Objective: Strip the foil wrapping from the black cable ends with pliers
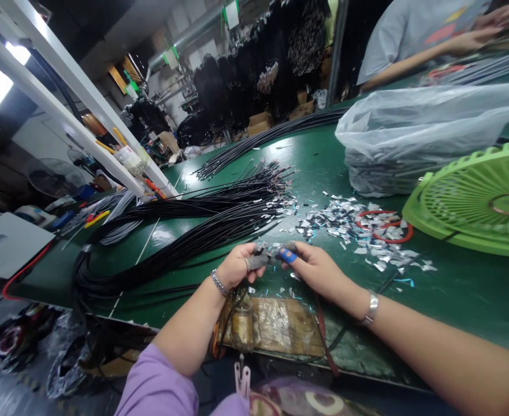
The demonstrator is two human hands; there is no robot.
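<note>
My left hand [242,267] is closed, thumb and fingers pinched together, with grey covers on some fingertips. A thin black cable [193,263] runs in from the left towards it. Fingertip to fingertip with it, my right hand [308,263] pinches too, a blue wrap around one finger. What the right fingers hold is too small to make out; small silvery bits show between the hands. Just beyond lies a thick bundle of black cables [202,234], their stripped ends pointing right. Silvery foil scraps [338,216] are heaped to the right of those ends.
A green fan [488,199] and a clear plastic bag [419,138] stand on the right of the green table [466,294]. A red ring [405,234] lies among the scraps. A taped board [284,326] sits at the near edge. White posts [89,110] rise at left. A co-worker's arm [427,58] is at the upper right.
</note>
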